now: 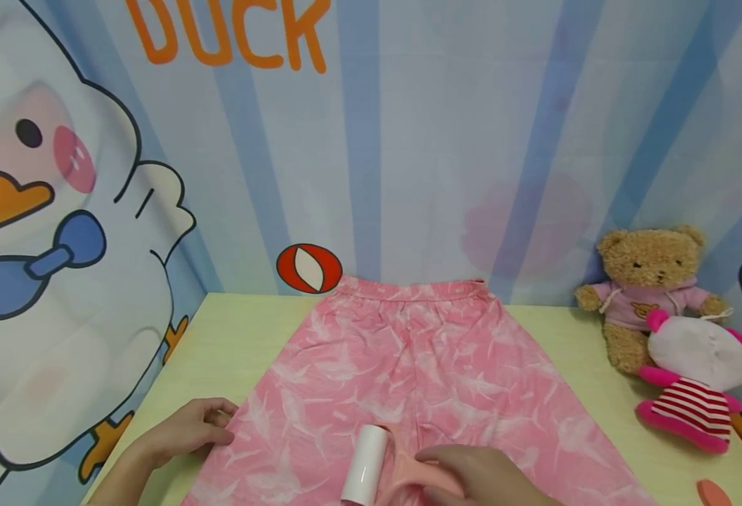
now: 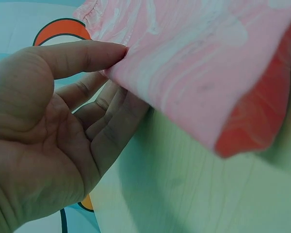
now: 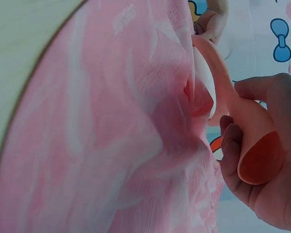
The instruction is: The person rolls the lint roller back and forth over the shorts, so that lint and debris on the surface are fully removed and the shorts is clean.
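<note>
A pink skirt (image 1: 320, 393) with white leaf-like prints lies spread on the pale wooden table, its gathered waistband (image 1: 409, 289) toward the back wall. At its left edge my left hand (image 1: 181, 429) pinches the fabric between thumb and fingers; in the left wrist view that edge is lifted off the table and the reddish inner side (image 2: 262, 116) shows. My right hand (image 1: 485, 478) grips the peach handle of a lint roller (image 1: 366, 465), whose white roll lies against the front middle of the skirt. The skirt's lower hem is outside the head view.
A brown teddy bear (image 1: 652, 274) in a lilac hoodie sits at the back right. Before it leans a pink-and-white plush doll (image 1: 696, 351) with a striped body. A small coral object (image 1: 714, 493) lies at the lower right. A duck-print curtain (image 1: 421, 140) closes off the back.
</note>
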### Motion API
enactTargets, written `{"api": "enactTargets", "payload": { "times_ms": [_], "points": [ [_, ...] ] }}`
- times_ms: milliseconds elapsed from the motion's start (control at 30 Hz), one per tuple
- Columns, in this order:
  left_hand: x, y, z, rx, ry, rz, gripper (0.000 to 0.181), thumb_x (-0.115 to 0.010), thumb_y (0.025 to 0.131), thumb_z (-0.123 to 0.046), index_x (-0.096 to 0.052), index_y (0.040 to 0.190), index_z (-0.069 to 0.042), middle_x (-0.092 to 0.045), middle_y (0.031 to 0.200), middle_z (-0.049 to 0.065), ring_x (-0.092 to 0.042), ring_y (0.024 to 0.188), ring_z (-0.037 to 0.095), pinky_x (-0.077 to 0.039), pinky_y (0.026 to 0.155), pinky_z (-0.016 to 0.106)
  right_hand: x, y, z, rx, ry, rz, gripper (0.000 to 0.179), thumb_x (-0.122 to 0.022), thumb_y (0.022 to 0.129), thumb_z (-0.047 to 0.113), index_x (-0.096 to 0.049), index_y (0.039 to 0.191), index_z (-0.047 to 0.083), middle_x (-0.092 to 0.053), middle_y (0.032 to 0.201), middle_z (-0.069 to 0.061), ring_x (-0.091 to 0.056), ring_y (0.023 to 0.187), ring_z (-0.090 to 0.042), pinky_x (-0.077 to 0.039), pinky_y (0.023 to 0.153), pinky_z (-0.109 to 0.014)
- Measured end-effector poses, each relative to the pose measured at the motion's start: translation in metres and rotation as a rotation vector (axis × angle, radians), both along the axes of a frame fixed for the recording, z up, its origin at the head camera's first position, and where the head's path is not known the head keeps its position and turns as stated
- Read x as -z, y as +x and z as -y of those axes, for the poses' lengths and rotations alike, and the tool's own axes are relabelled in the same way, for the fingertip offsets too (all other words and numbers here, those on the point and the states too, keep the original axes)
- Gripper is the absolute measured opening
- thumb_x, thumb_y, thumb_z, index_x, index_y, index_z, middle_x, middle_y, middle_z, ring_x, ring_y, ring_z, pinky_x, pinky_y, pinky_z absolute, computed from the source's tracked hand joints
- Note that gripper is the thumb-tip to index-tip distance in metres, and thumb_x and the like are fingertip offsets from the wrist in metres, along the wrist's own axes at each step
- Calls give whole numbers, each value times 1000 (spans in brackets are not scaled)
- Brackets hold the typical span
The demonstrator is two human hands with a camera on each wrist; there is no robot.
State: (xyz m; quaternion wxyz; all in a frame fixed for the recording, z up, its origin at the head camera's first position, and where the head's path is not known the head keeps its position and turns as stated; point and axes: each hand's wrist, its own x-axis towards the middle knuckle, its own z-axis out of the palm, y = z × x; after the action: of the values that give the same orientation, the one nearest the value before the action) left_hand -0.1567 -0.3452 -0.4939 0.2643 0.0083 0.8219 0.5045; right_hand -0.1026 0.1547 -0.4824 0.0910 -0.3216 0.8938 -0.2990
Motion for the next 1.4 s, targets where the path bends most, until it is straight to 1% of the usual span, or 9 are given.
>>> {"api": "enactTargets", "payload": {
  "times_ms": [133,333,433,533,633,767,900,1233,1400],
  "points": [
    [0,-1,-1,-3,-10,-7,34,-73,92,-7,-63,122,5,-68,95,10,-65,84,25,-56,73,38,0,-6,17,-40,-12,-54,32,-62,101,52,-71,123,30,-68,109,21,-63,94,2,-56,81,-35],
    [-1,-1,-3,-8,-15,-8,33,-72,92,-6,-63,121,5,-67,95,10,-64,83,24,-56,73,37,-2,-13,45,-85,-24,-123,26,-66,101,41,-72,123,27,-70,110,19,-65,96,1,-56,83,-33],
    [-1,0,-4,-15,-12,0,32,-72,92,-5,-63,121,4,-66,94,10,-64,81,24,-57,72,37,-2,-18,59,-101,-29,-123,31,-63,102,45,-72,125,25,-71,110,19,-66,96,1,-57,83,-32],
    [-1,0,-4,-16,-6,0,32,-72,92,-5,-62,121,5,-66,95,10,-64,81,24,-57,71,38,-3,-21,74,-100,-17,-111,38,-59,103,52,-71,127,25,-71,111,18,-68,95,0,-57,81,-32],
    [-1,0,-4,-14,-3,-5,32,-72,92,-5,-63,121,5,-66,95,10,-65,81,24,-57,72,37,-7,-24,87,-89,12,-123,40,-59,102,53,-70,128,25,-71,114,17,-68,98,-3,-57,80,-32],
    [0,0,-2,-3,10,-14,31,-72,93,-6,-63,121,5,-67,95,10,-65,81,25,-57,71,38,-11,-29,105,-86,28,-135,37,-63,100,48,-70,128,24,-71,108,17,-63,84,0,-55,73,-28],
    [1,1,0,12,32,-20,31,-72,93,-6,-63,120,6,-69,95,11,-66,81,25,-56,71,38,-9,-35,123,-98,21,-153,35,-63,100,46,-71,126,23,-70,99,18,-55,72,3,-51,68,-23],
    [2,1,2,20,15,-39,30,-70,94,-5,-63,120,6,-68,95,9,-64,81,23,-56,71,36,-7,-42,164,-76,59,-214,29,-62,98,41,-73,119,24,-72,99,17,-66,84,-1,-52,69,-26],
    [3,2,0,19,30,-38,30,-71,93,-6,-63,119,5,-69,95,10,-64,82,24,-55,70,35,-8,-42,180,-59,68,-210,30,-63,97,40,-74,119,24,-72,94,15,-67,83,-2,-51,63,-27]
  ]
}}
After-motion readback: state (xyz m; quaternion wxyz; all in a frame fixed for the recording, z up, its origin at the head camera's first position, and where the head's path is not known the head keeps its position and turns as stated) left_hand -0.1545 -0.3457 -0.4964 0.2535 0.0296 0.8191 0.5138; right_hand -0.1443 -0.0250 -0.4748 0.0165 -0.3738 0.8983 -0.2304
